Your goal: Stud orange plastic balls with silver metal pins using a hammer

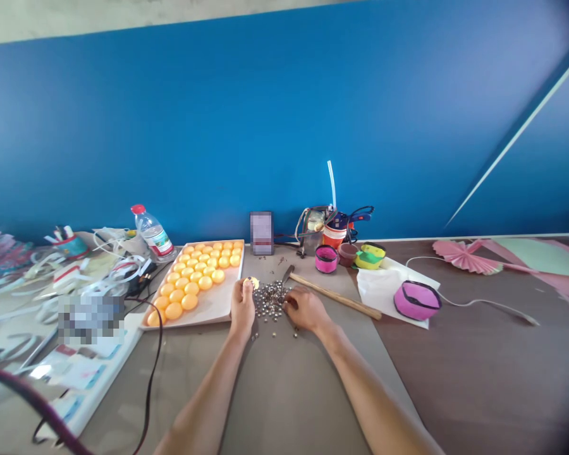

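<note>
My left hand (243,304) is closed around a small yellow rounded piece (255,283) with dark marks, mostly covered by my thumb and fingers. Right beside it, a pile of small shiny metal pieces (270,301) is spread over the table, too small to tell the exact kind. My right hand (307,308) rests at the pile's right edge, thumb and fingers pinched together; whatever lies between the fingertips is hidden. Behind the right hand lies a hammer (336,293), its wooden handle slanting right and its dark head touching the pile's far side.
Left of my hands, a shallow tray (220,302) holds rows of orange balls (191,289). A phone (262,234) stands at the blue partition. Pink (416,301) and yellow-green containers (370,256) sit right. A water bottle (152,234), cables and a power strip (102,379) crowd the left.
</note>
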Action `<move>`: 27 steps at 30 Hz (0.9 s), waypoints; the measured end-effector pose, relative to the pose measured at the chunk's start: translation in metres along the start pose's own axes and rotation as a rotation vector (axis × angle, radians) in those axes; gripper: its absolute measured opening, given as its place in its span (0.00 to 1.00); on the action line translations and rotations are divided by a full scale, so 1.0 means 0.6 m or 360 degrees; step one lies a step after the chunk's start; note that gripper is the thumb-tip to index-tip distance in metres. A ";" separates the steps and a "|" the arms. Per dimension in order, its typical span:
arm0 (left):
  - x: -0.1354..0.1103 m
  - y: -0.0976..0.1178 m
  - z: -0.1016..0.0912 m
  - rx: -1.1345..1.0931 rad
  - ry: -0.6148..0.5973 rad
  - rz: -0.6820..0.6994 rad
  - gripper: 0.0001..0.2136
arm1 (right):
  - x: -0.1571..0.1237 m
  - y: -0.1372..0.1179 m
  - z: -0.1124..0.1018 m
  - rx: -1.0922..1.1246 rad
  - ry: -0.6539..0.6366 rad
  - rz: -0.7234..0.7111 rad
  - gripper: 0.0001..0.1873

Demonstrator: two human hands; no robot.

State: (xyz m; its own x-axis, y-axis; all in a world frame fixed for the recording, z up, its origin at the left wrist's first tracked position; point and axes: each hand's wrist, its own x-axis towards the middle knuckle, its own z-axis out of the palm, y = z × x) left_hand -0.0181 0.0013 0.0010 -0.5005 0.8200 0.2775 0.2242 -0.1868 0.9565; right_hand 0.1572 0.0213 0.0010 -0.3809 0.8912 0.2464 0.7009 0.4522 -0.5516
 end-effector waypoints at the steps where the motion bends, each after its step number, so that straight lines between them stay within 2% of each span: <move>1: 0.000 0.000 0.000 -0.0006 0.0004 0.0000 0.16 | 0.001 0.000 0.002 0.0073 0.0044 -0.0055 0.05; 4: -0.001 0.001 0.001 -0.0014 0.0003 -0.0015 0.15 | 0.003 0.000 -0.002 0.0351 0.0131 -0.0090 0.05; 6: -0.001 0.002 0.001 -0.0013 -0.0013 -0.0033 0.16 | 0.003 0.002 -0.014 0.0572 0.0031 0.0020 0.06; 8: 0.000 0.002 0.002 -0.0034 -0.0025 -0.0053 0.16 | 0.002 0.007 -0.031 0.0805 -0.0246 0.0130 0.10; 11: 0.000 0.001 0.003 -0.0069 -0.0016 -0.0067 0.16 | -0.002 0.013 -0.055 0.1042 -0.0748 0.0109 0.13; 14: 0.000 0.000 0.003 -0.0009 -0.0008 -0.0036 0.16 | -0.006 0.011 -0.062 0.0987 -0.0979 0.0099 0.11; 16: 0.000 -0.001 0.002 0.0022 -0.0016 -0.0010 0.16 | -0.008 0.005 -0.055 0.0883 -0.0992 0.0090 0.07; 18: -0.001 -0.002 0.003 0.0001 -0.0037 0.0002 0.15 | -0.008 0.001 -0.044 0.0895 -0.0913 0.0064 0.07; 21: -0.002 -0.003 0.003 -0.0102 -0.0075 0.0001 0.15 | -0.005 0.001 -0.033 0.1133 -0.0665 0.0066 0.10; 24: -0.002 -0.001 0.003 -0.0239 -0.0088 -0.0037 0.15 | -0.003 0.008 -0.043 0.1395 -0.0510 0.0121 0.10; 25: -0.002 0.000 0.002 -0.0267 -0.0093 -0.0055 0.15 | -0.004 0.010 -0.051 0.1484 -0.0526 0.0125 0.11; 27: -0.002 0.003 0.001 -0.0297 -0.0103 -0.0090 0.15 | -0.009 0.013 -0.072 0.1648 -0.0725 0.0088 0.14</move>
State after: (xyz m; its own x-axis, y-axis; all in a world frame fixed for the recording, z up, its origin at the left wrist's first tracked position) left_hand -0.0167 0.0004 0.0022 -0.4516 0.8641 0.2221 0.0354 -0.2314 0.9722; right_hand 0.1909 0.0219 0.0297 -0.6976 0.7165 0.0046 -0.0320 -0.0248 -0.9992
